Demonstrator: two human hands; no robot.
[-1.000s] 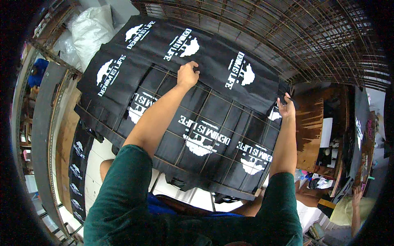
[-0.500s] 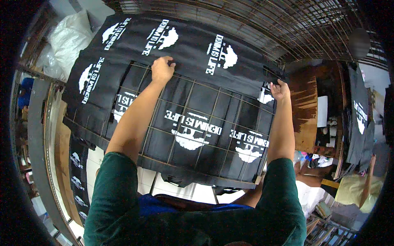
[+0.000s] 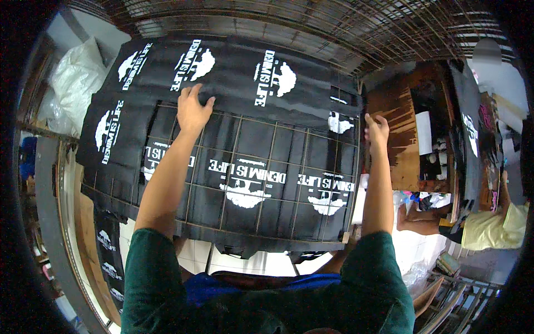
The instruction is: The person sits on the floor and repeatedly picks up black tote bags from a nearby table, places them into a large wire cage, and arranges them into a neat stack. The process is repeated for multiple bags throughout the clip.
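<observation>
Black printed fabric (image 3: 261, 183), a sheet bearing repeated white emblems, lies spread over a wire rack (image 3: 253, 167) and covers it nearly from edge to edge, with another stretch of the same cloth draped over the rack's far edge. The rack's thin brown wires cross the cloth in a grid, and its near edge sits just before the person's chest. The left hand (image 3: 193, 108) lies on the fabric near the rack's far left corner, fingers spread flat and gripping nothing. The right hand (image 3: 377, 128) is at the rack's right edge near the far right corner, fingers curled over the frame wire there. The cloth stretches between the two hands and toward the person.
</observation>
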